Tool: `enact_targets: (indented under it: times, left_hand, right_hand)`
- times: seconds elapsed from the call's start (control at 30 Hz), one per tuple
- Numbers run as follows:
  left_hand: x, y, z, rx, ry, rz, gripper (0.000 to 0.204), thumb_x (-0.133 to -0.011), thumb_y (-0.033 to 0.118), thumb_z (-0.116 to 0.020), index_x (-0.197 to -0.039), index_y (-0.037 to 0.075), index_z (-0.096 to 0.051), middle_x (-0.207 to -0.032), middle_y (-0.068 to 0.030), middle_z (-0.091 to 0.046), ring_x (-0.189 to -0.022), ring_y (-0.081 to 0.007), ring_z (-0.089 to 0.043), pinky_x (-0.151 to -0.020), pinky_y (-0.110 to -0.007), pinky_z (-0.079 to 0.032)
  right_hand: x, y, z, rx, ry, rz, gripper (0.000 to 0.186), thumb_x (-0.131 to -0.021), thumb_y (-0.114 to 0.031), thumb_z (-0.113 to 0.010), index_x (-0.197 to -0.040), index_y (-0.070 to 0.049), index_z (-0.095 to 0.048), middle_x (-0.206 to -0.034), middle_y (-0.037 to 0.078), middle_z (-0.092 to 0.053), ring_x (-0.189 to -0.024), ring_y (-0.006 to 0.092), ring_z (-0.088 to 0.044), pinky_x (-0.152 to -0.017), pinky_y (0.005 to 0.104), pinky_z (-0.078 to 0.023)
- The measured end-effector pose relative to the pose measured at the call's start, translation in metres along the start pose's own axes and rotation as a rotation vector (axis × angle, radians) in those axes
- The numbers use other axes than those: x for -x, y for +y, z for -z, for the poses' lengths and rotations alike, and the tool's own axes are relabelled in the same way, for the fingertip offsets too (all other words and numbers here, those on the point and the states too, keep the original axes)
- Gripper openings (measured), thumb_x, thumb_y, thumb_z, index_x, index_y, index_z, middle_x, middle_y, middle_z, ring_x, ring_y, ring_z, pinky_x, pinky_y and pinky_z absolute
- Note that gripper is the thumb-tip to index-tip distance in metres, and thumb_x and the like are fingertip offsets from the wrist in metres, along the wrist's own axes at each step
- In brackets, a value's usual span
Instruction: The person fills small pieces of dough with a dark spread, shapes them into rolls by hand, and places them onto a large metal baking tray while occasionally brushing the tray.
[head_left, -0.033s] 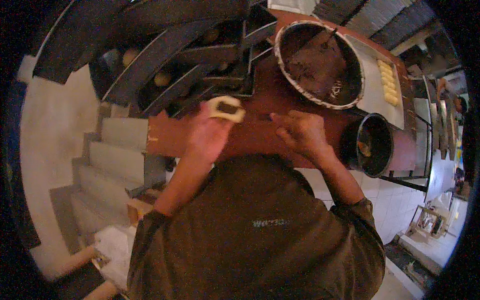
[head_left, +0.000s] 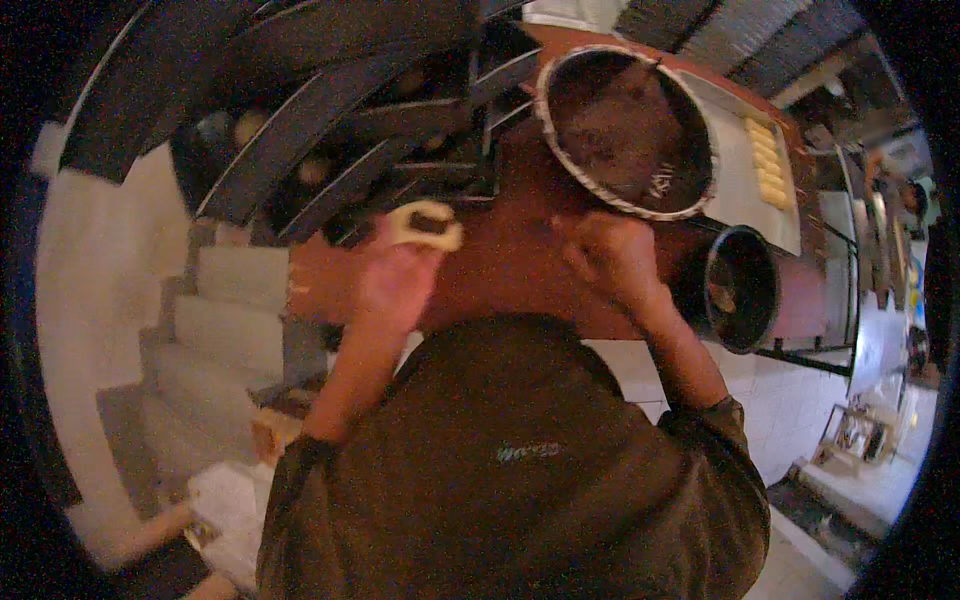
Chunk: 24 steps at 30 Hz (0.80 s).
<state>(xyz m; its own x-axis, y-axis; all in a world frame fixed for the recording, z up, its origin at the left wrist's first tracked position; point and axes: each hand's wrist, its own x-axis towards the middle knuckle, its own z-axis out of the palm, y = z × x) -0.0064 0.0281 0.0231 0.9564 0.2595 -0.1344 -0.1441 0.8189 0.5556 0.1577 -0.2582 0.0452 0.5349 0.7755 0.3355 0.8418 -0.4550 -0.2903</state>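
On the palm and fingers of my left hand (head_left: 396,280) lies a flat piece of pale dough (head_left: 452,238), held by its edge, with a dark brown filling (head_left: 431,225) in its middle. My right hand (head_left: 622,262) hovers over the table to the right of it, below the basin, with curled fingers pressed together. Blur hides what, if anything, those fingers hold. A large round basin with a light, patterned rim (head_left: 545,115) stands just beyond my right hand, full of dark brown paste (head_left: 625,130).
Both hands are above a reddish-brown table (head_left: 500,275). Right of my right hand stands a black bucket (head_left: 712,290) with something small inside. A pale tray (head_left: 735,200) at the far right bears rows of dough pieces (head_left: 768,165). Dark racks (head_left: 350,105) rise at the far left, above grey steps (head_left: 235,330).
My left hand has shifted a little left with the filled dough, and my right hand a little right, so they are farther apart. The whole view has moved slightly.
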Motion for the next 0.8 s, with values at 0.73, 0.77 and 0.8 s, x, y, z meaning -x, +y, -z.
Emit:
enact_targets:
  times: [0.73,0.77,0.8]
  left_hand:
    - [0.030,-0.010,-0.044,-1.262,0.015,0.010,0.035,-0.097,0.010,-0.059,-0.130,0.001,-0.067,-0.133,-0.0134,-0.066,-0.118,-0.0247,-0.065,-0.096,-0.035,-0.055]
    - [0.032,-0.015,-0.049,-1.404,0.076,-0.008,0.034,-0.098,0.012,-0.058,-0.128,0.002,-0.068,-0.134,-0.0137,-0.065,-0.119,-0.0247,-0.065,-0.096,-0.036,-0.054]
    - [0.029,-0.017,-0.053,-1.545,0.134,-0.033,0.033,-0.098,0.013,-0.058,-0.127,0.003,-0.070,-0.134,-0.0139,-0.065,-0.121,-0.0247,-0.064,-0.096,-0.037,-0.054]
  right_hand:
    - [-0.066,-0.064,-0.021,-1.271,-0.463,-0.514,0.019,-0.088,-0.014,-0.078,-0.101,0.000,-0.072,-0.099,0.005,-0.071,-0.093,0.0166,-0.068,-0.079,0.0325,-0.055]
    - [-0.063,-0.055,-0.039,-1.332,-0.571,-0.575,0.020,-0.089,-0.013,-0.077,-0.101,0.001,-0.072,-0.099,0.005,-0.071,-0.090,0.0152,-0.069,-0.077,0.0308,-0.056]
    - [-0.058,-0.056,-0.051,-1.200,-0.378,-0.508,0.019,-0.089,-0.013,-0.077,-0.101,0.001,-0.072,-0.098,0.006,-0.072,-0.090,0.0149,-0.069,-0.077,0.0305,-0.055]
